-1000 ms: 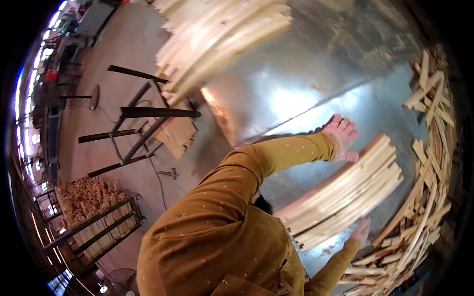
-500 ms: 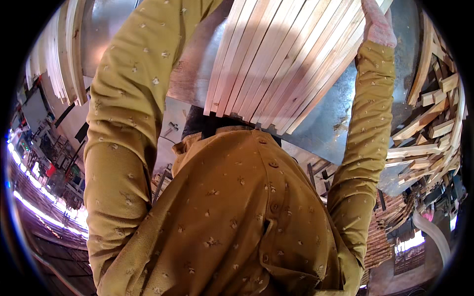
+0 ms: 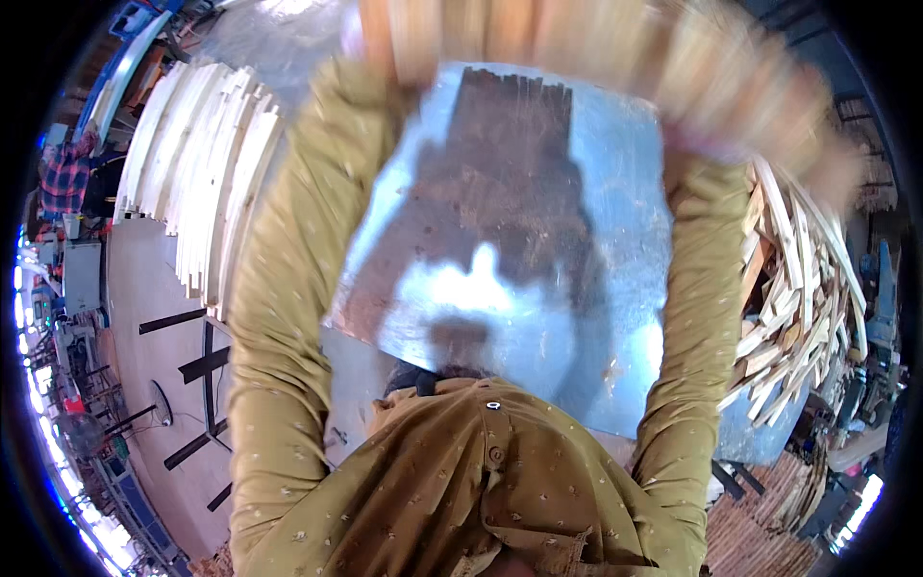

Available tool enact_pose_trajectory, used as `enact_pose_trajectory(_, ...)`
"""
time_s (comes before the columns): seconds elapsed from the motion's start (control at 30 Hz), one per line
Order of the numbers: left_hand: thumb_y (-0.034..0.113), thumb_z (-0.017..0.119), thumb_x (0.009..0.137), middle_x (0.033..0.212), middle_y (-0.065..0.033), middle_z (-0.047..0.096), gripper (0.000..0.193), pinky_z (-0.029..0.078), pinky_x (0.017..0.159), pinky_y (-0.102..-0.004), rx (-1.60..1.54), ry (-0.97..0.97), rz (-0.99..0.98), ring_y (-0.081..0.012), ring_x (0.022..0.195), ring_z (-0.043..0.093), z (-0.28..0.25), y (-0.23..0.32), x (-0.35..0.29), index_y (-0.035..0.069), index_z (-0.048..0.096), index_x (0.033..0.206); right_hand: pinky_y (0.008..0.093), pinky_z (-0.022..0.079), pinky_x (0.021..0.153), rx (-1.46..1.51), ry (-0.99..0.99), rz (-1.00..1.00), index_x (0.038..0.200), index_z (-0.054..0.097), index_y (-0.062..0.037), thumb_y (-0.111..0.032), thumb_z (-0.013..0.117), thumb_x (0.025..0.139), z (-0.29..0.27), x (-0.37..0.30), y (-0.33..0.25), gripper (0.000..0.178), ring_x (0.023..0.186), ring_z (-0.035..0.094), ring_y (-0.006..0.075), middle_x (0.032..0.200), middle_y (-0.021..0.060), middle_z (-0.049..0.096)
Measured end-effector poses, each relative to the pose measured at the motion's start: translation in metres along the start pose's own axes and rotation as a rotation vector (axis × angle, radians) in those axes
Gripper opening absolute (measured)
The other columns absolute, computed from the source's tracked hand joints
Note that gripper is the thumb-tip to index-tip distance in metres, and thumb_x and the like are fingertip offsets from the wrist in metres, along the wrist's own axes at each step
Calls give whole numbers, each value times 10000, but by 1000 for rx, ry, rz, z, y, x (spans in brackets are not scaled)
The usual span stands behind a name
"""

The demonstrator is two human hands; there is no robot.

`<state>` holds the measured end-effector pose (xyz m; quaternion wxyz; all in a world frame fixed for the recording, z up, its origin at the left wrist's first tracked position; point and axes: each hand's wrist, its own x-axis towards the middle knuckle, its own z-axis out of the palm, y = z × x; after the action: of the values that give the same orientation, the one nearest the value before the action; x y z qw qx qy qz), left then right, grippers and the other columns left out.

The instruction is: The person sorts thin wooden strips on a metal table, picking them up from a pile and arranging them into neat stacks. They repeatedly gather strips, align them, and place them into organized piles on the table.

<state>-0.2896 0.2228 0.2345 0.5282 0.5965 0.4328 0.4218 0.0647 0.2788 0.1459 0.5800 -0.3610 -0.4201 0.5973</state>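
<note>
A row of light wooden strips (image 3: 567, 43), smeared by motion, is lifted across the top of the view above a metal-topped table (image 3: 620, 192). My left hand (image 3: 354, 37) grips its left end, mostly hidden and blurred. At the other side my right hand (image 3: 710, 142), which looks gloved, is closed under the strips' lower edge. Both arms reach forward, and the strips' dark shadow falls on the shiny tabletop beneath.
Pale wooden strips (image 3: 202, 154) lie stacked to the left. A heap of loose wood pieces (image 3: 793, 298) sits on the right, with more stacked wood (image 3: 769, 514) below it. Black metal bars (image 3: 204, 365) stand at lower left. Far left, a person in a plaid shirt (image 3: 65, 181) is visible.
The strips were lying side by side over the table near my body. Now they are raised and farther forward between both hands, baring the metal top.
</note>
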Motion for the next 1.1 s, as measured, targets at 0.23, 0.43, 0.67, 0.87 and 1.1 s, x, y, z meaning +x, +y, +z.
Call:
enact_pose_trajectory(0.23,-32,721,828,1333,-125,550,953,478,1012,-338,-547,347,-512,-239,1174,554,41,-204,-135,133,151,1574,429,454,1066,125,75,555,1583,21,-223,86,720,791,26,-164,182,1100,1214,562,328,1399,279,468)
enact_pose_trajectory(0.43,157,681,909,1337,-109,561,802,498,945,-278,-56,283,-468,-175,1106,574,-12,-262,-220,140,218,1564,405,472,1037,188,141,618,1581,-21,-227,146,678,782,95,-224,218,1126,1248,535,324,1446,275,412)
enact_pose_trajectory(0.67,497,550,963,1327,-181,584,644,391,1085,-363,114,542,-413,-299,1241,532,-127,-261,-258,95,441,1454,389,500,997,9,-12,696,1552,-165,-221,21,745,804,225,-209,248,1203,1182,572,332,1389,323,444)
enact_pose_trajectory(0.87,624,417,960,1479,-206,430,723,340,1139,-423,1016,403,-942,-347,1373,411,-207,-197,-278,98,445,1457,334,404,1063,-698,-386,768,1523,-156,7,-455,779,793,327,-198,278,1274,1274,512,354,1381,294,500)
enact_pose_trajectory(1.1,487,658,866,1203,-161,624,694,536,831,-439,1178,738,-87,-302,980,639,-182,-239,-343,39,512,1375,404,458,1011,-1319,-771,832,1507,-15,96,-650,528,868,420,-205,277,1123,1180,563,465,1264,348,562)
